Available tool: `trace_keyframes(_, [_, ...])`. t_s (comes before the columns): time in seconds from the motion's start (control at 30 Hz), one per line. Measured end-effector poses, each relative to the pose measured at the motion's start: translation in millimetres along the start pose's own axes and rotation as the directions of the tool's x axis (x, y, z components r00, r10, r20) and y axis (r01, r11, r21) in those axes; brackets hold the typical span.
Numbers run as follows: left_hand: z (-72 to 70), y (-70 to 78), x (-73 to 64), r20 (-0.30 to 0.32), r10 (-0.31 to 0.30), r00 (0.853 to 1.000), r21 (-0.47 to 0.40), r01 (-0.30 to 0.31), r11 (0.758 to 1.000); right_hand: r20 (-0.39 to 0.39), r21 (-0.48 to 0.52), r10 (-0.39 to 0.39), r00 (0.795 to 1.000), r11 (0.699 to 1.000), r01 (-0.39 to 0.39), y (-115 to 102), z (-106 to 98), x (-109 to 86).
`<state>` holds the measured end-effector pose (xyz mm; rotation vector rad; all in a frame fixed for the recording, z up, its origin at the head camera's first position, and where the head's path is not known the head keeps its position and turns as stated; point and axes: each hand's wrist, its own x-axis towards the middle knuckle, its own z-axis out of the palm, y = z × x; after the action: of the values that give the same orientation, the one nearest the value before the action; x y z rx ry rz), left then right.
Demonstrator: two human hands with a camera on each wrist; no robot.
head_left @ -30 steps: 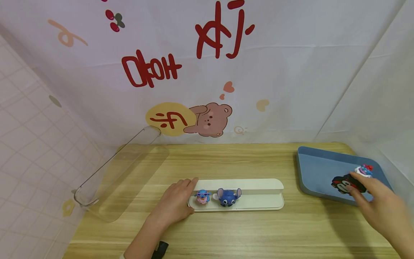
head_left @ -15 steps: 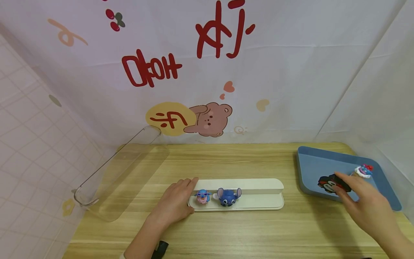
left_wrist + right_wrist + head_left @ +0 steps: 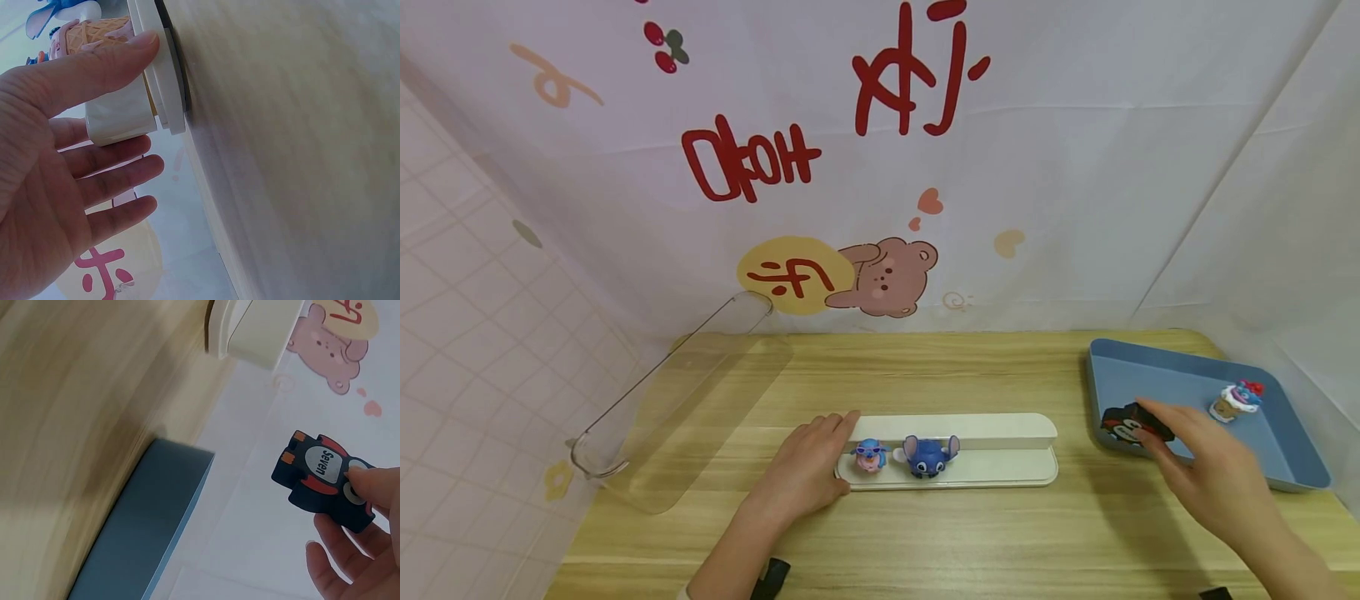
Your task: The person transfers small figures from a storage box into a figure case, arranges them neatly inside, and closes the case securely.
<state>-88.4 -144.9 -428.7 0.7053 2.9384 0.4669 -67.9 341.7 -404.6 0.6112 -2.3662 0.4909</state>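
Note:
My right hand [image 3: 1210, 467] pinches a black bird-shaped toy figure [image 3: 1123, 427] between thumb and fingers, over the near left side of the blue tray [image 3: 1097, 392]. In the right wrist view the toy [image 3: 322, 472] shows red wings, orange feet and a white belly marked "Seven". My left hand [image 3: 808, 467] holds the left end of a white two-step display stand [image 3: 1000, 471], thumb at the front edge and fingers behind. On its lower step stand a small blue figure with sunglasses [image 3: 870, 455] and a blue big-eared figure [image 3: 928, 457].
A blue figure on an ice cream cone [image 3: 1234, 402] stays in the tray. At the left, a clear plastic cover [image 3: 700, 400] leans against the wall on the wooden table [image 3: 970, 542]. A printed white cloth [image 3: 1060, 167] hangs behind.
My right hand has moved left with the black bird-shaped toy, uncovering the cone figure and more of the tray. The left hand and the stand have kept their place.

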Motion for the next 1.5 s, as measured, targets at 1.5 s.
trace_keyframes(1.5, [-0.6, 0.0, -0.2, -0.004, 0.007, 1.0, 0.011, -0.007, 1.0, 0.105, 0.251, -0.197, 0.975, 0.954, 0.166, -66, 62, 27.8])
